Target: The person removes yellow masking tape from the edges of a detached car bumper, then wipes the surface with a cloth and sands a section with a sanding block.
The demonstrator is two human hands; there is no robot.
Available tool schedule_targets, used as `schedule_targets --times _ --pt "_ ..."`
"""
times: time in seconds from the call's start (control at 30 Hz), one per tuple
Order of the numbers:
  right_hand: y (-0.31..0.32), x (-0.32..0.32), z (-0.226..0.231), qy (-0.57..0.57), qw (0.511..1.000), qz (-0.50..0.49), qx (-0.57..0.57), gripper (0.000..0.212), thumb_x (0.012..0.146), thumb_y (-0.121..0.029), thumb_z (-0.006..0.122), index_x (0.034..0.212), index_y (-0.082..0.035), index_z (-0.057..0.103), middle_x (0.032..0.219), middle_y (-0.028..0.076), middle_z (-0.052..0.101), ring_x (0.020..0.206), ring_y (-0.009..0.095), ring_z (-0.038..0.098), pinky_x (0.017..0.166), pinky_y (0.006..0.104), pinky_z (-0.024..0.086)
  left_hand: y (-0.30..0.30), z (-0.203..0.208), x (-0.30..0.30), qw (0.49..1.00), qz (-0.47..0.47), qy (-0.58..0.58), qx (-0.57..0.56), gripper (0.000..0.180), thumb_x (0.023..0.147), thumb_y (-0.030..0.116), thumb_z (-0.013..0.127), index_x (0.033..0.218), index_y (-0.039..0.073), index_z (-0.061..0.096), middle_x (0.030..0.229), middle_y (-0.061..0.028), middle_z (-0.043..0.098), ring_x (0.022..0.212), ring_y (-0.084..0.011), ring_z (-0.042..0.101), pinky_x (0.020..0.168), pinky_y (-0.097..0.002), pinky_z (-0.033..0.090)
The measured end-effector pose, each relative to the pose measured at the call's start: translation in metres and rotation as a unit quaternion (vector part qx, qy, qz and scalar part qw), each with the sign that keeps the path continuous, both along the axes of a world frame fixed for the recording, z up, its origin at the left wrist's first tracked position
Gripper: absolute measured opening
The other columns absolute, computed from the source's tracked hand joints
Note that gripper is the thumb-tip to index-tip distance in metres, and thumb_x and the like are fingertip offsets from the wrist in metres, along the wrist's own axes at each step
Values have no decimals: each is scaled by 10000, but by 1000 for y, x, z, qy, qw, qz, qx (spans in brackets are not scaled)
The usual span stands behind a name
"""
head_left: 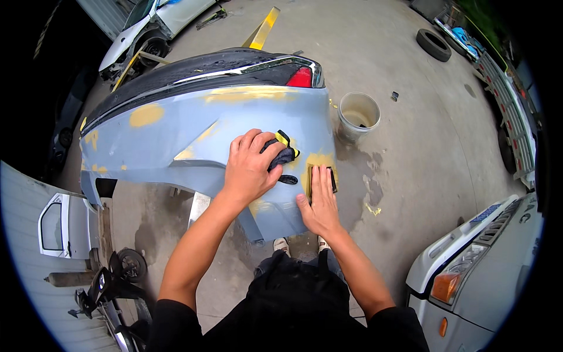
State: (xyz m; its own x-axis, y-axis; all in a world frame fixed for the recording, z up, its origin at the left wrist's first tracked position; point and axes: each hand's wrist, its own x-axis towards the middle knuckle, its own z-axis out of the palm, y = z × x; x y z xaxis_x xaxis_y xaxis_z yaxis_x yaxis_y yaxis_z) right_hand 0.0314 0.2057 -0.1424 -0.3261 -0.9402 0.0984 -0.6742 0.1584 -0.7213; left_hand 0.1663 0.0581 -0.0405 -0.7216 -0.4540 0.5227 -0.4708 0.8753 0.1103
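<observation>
A grey-blue car body panel point(158, 144) with yellow filler patches lies in front of me, raised off the floor. My left hand point(249, 167) is closed around a bunched dark cloth point(284, 155) with bright yellow edging, resting on the panel. Just below it, a dark oval opening point(288, 179) shows in the panel. Near the panel's right edge, my right hand point(321, 202) presses a black sanding block point(333, 179) against a yellow filler patch point(319, 159). Its fingers lie together along the block, with the thumb on the left, and cover most of it.
A bucket point(359, 112) stands on the concrete floor right of the panel. Yellow stand legs point(263, 29) rise behind it. A white vehicle front point(469, 276) is at lower right, a loose tyre point(434, 45) at far right, and a motorbike point(114, 293) and car door point(67, 226) at left.
</observation>
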Motion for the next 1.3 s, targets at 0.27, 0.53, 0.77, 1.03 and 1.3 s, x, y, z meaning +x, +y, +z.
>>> schedule_targets --times 0.27,0.53,0.77,1.03,1.3 --pt "19 19 -8 13 999 2 -31 960 951 -688 381 1565 0 116 1624 264 82 1512 411 79 1179 535 180 -2 -1 -1 1000 6 -8 11 356 696 160 702 1051 137 675 1160 -50 596 1172 -292 525 1004 -450 382" --pt "-59 -63 -14 -137 990 2 -29 949 953 -679 392 1575 -28 92 1636 237 52 1504 449 40 1180 554 174 0 6 -8 1000 28 -14 3 347 685 184 691 1030 150 678 1144 -30 594 1169 -268 528 992 -432 391" --pt "26 -12 -27 -25 994 95 -46 994 924 -726 391 1576 -33 104 1637 231 51 1498 463 34 1160 606 169 5 8 -8 997 54 -45 8 349 660 170 684 1005 120 674 1150 -61 599 1166 -295 544 958 -435 405" --pt "-43 -47 -3 -65 997 51 -9 991 924 -719 398 1560 -3 146 1632 230 87 1499 458 39 1137 600 232 3 7 -19 998 35 -48 -14 347 659 207 747 981 102 672 1133 -80 597 1133 -312 547 947 -440 402" --pt "-9 -38 -18 -5 987 146 -66 994 916 -731 399 1557 -6 174 1629 233 96 1504 438 65 1123 625 244 5 0 -8 1000 9 -22 -15 334 629 195 839 835 71 608 1007 -65 608 1046 -301 565 903 -430 400"
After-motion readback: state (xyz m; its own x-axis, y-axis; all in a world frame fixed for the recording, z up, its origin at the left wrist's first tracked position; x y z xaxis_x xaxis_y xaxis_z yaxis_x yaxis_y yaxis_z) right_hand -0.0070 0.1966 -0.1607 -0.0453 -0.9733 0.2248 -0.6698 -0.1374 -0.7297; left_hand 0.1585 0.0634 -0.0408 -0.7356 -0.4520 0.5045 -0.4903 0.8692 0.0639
